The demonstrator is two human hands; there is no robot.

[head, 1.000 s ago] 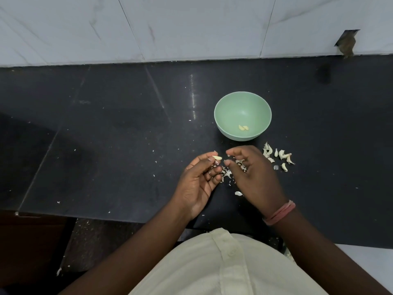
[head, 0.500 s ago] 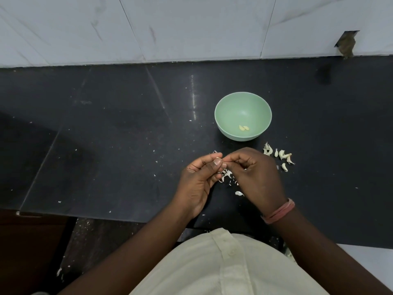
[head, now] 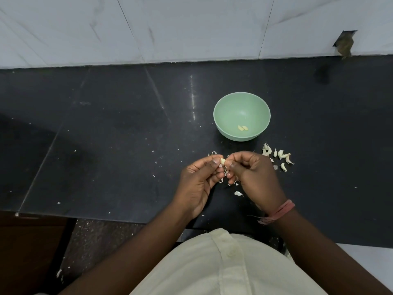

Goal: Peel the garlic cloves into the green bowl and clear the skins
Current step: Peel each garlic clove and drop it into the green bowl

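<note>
**We hold one garlic clove**

Our left hand [head: 198, 182] and right hand [head: 254, 177] both pinch a small garlic clove [head: 222, 160] above the black counter [head: 106, 145]. The green bowl [head: 241, 116] sits just behind, with two peeled cloves [head: 242, 128] inside. Skins [head: 276, 156] lie near our right hand

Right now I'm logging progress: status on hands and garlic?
Both hands pinch one garlic clove. Two peeled cloves in green bowl. Skins litter counter.
</note>
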